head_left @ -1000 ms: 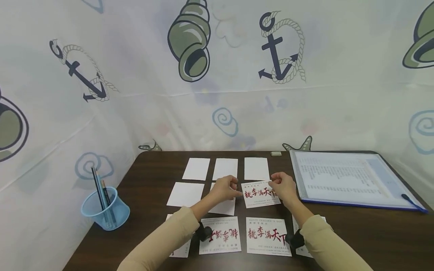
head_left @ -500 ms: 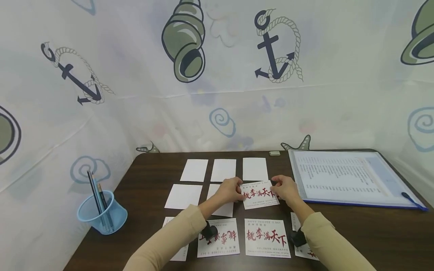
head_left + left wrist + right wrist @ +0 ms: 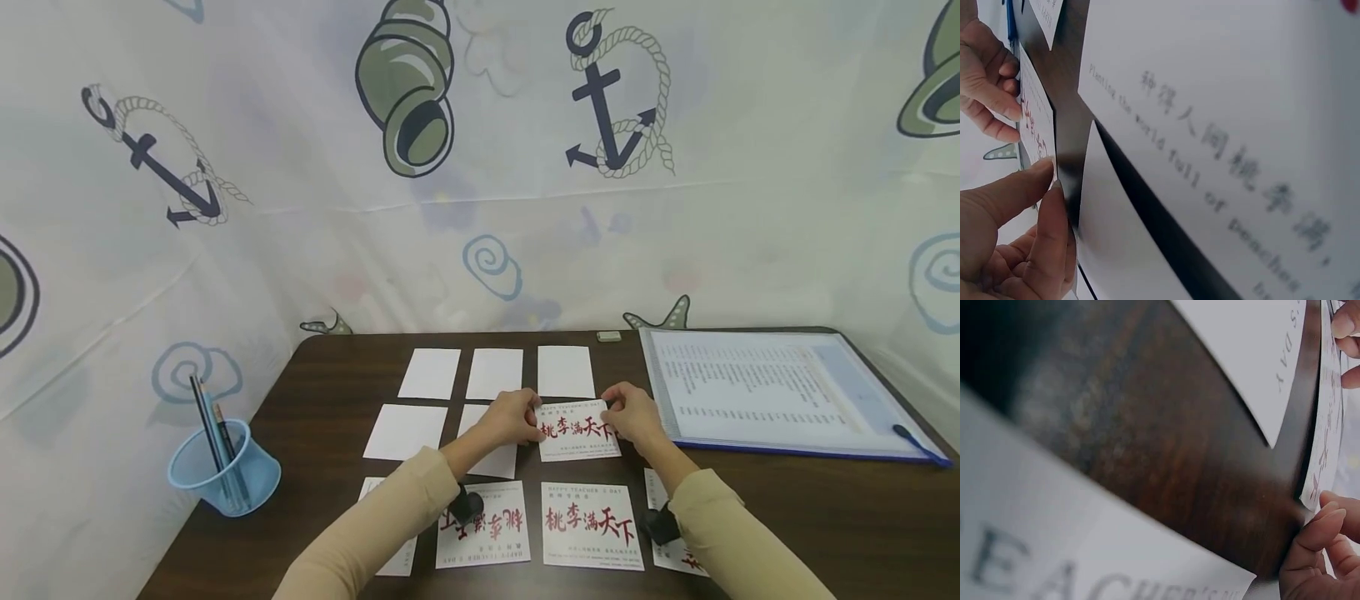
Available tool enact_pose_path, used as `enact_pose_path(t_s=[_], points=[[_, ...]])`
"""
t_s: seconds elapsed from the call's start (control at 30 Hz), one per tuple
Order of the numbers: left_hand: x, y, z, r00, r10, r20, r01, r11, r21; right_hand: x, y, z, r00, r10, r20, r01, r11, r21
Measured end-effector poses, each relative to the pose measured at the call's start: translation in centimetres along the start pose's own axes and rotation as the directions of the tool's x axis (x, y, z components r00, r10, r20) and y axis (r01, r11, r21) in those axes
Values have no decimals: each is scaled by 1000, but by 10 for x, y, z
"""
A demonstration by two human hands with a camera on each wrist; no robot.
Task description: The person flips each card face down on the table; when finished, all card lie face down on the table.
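Observation:
A white card with red calligraphy point(image 3: 579, 429) lies in the middle row on the dark table point(image 3: 787, 517). My left hand point(image 3: 513, 419) pinches its left edge and my right hand point(image 3: 630, 414) pinches its right edge. In the left wrist view, thumb and forefinger point(image 3: 1044, 200) close on the card's edge point(image 3: 1035, 125), with the right hand point(image 3: 985, 81) beyond it. The right wrist view has my right fingertips point(image 3: 1316, 547) at the card's near corner point(image 3: 1325, 425) and the left hand's fingers point(image 3: 1347, 334) at its far end.
Three blank cards point(image 3: 495, 373) form the back row, and two more point(image 3: 405, 431) lie left of my hands. Printed cards point(image 3: 591, 525) line the front edge. A clear folder of papers point(image 3: 772, 392) with a blue pen point(image 3: 918, 446) is at the right. A blue pencil cup point(image 3: 223, 467) stands off the table's left side.
Both hands have closed in on the printed card's side edges, where a second ago their fingers hovered near it. The card now sits a little squarer in its row.

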State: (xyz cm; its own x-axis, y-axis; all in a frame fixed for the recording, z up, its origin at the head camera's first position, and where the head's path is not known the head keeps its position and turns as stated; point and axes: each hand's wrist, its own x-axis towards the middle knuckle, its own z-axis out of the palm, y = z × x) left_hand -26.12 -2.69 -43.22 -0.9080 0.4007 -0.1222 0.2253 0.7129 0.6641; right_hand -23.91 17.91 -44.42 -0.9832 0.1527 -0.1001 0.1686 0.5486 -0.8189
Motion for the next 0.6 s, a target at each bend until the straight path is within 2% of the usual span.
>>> enact_pose_path(t_s=[0.33, 0.5, 0.6], points=[[1, 1, -1, 1000, -2, 15, 2, 1000, 2, -7, 2, -2, 996, -74, -50, 77, 995, 65], [2, 1, 0, 998, 35, -43, -29, 990, 135, -8, 3, -2, 997, -57, -56, 65, 985, 163], [1, 2, -1, 995, 66, -73, -54, 985, 162, -9, 3, -3, 998, -35, -49, 46, 967, 249]])
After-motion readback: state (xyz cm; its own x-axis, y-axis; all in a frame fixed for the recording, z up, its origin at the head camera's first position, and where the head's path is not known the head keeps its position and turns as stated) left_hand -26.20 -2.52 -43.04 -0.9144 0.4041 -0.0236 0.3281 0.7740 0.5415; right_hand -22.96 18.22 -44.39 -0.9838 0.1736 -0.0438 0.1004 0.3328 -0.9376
